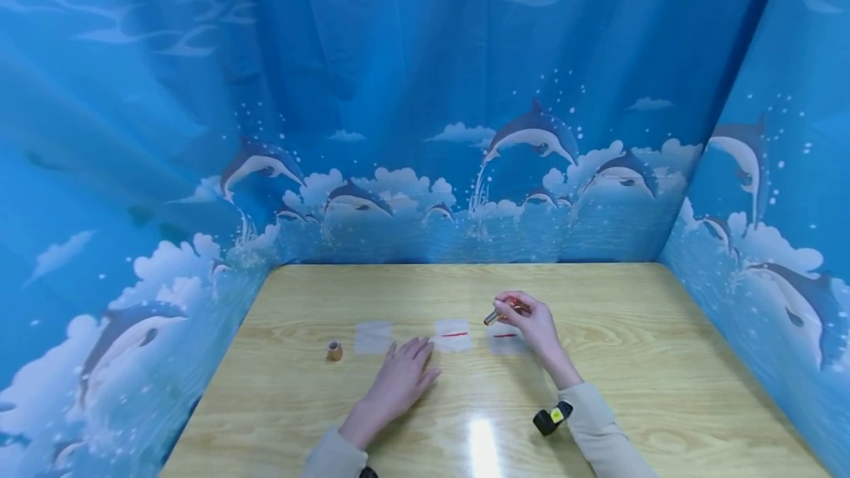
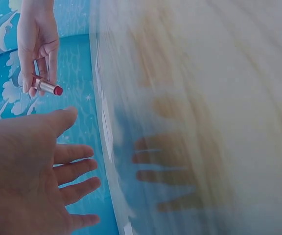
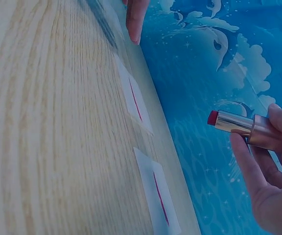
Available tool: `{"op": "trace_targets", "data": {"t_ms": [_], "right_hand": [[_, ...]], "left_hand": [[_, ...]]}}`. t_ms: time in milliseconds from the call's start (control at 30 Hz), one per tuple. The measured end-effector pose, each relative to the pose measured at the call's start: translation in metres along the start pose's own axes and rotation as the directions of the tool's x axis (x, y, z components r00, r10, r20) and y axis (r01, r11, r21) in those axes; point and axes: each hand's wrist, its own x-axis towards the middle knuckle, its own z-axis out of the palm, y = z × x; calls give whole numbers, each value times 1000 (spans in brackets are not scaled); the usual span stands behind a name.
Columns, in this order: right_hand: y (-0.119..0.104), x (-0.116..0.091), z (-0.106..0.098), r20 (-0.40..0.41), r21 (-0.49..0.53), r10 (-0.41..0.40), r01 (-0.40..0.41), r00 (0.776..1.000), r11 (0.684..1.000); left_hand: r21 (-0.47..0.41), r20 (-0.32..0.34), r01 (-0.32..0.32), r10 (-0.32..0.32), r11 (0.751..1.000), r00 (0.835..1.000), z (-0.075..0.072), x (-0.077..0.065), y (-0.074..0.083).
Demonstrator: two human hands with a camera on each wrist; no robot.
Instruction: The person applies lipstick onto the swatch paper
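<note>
My right hand (image 1: 527, 321) pinches an uncapped lipstick (image 3: 251, 130) by its copper-coloured base, the red tip bare. It is held above the right paper (image 1: 508, 346), which bears a red line. A similar red stroke crosses the middle paper (image 1: 454, 342). Near that paper and the left one (image 1: 373, 338), my left hand (image 1: 401, 376) is low over the table with fingers straight and spread, holding nothing. In the left wrist view the left hand (image 2: 23, 166) shows its palm, and its reflection appears on the glossy table.
The lipstick cap (image 1: 335, 350) stands on the wooden table (image 1: 299, 404), left of the papers. Blue dolphin-print curtains (image 1: 398, 94) enclose the table's back and sides. A black wrist device (image 1: 553, 417) with a yellow-green face is on the right forearm.
</note>
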Motion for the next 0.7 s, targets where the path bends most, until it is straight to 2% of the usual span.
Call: {"op": "trace_targets", "data": {"t_ms": [300, 533, 700], "right_hand": [[-9, 0, 6, 23, 12, 42, -42, 999, 999], [-7, 2, 11, 37, -1, 29, -29, 999, 1000], [-2, 5, 14, 42, -32, -10, 11, 999, 999]], "left_hand": [[-12, -35, 28, -28, 1000, 999, -2, -12, -19], [-32, -54, 51, -53, 998, 997, -6, -21, -32], [-40, -58, 68, -70, 997, 996, -10, -28, -39]]}}
